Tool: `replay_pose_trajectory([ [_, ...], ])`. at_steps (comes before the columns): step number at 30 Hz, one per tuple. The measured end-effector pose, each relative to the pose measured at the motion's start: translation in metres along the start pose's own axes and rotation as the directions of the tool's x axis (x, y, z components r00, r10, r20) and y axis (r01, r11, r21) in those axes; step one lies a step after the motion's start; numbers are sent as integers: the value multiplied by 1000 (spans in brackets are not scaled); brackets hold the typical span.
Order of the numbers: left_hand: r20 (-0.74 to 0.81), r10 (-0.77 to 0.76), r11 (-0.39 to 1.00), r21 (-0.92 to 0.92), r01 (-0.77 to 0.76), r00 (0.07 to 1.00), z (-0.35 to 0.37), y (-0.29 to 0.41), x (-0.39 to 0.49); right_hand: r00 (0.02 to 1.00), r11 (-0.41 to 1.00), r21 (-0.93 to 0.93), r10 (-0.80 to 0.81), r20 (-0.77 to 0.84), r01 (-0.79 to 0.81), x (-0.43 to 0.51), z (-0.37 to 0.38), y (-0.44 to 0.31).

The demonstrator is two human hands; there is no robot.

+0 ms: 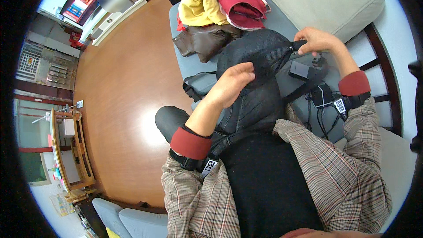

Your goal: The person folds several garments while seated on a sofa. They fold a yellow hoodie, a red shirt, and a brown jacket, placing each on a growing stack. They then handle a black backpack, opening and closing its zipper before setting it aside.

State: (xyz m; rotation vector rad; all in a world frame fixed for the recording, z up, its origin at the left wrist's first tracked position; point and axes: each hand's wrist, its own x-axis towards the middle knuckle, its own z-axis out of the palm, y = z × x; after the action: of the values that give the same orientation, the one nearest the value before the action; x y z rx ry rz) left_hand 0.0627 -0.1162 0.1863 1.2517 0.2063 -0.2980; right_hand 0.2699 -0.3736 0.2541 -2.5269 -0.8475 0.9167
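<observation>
A black fabric backpack [254, 53] lies on the blue-grey sofa seat just beyond my knees. Its edge, near a zipper pull, is pinched in my right hand [314, 41]. Over the near left part of the backpack is my left hand [234, 81], its fingers extended and slightly apart, with nothing seen in them. A black strap with a buckle [191, 92] hangs at the bag's left side. Right of the bag lie a dark grey box-shaped device [299, 70] and a black power adapter [321, 96] with cables.
Beyond the bag are a brown leather-like item [208, 43], a yellow cloth [200, 6], a folded red garment [239, 3] and a phone [264, 2]. A pale cushion [330, 0] stands at the upper right. Wooden floor [125, 89] extends on the left towards a wooden easel-like frame [82, 152].
</observation>
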Motion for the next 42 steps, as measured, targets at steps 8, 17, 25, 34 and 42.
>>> replay_pose_trajectory([
  [8, -160, 583, 556, 793, -248, 796, -56, -25, -10, 1000, 979, 202, 5, 3, -5, 25, 44, 66],
  [17, -405, 131, 958, 286, -11, 905, -59, -100, -21, 959, 954, 135, -252, -132, 270, 10, 68, 53],
  [25, -389, 65, 998, 27, -59, 919, -59, -69, -33, 951, 952, 195, -186, -246, 237, 11, 74, 41],
  [34, -281, 291, 852, 512, -114, 915, -50, -17, -72, 878, 922, 148, -277, -389, 357, -53, 35, 23],
  [42, -278, 225, 862, 503, -57, 934, -34, -22, -129, 944, 900, 287, -302, -132, 328, -103, 54, 8],
])
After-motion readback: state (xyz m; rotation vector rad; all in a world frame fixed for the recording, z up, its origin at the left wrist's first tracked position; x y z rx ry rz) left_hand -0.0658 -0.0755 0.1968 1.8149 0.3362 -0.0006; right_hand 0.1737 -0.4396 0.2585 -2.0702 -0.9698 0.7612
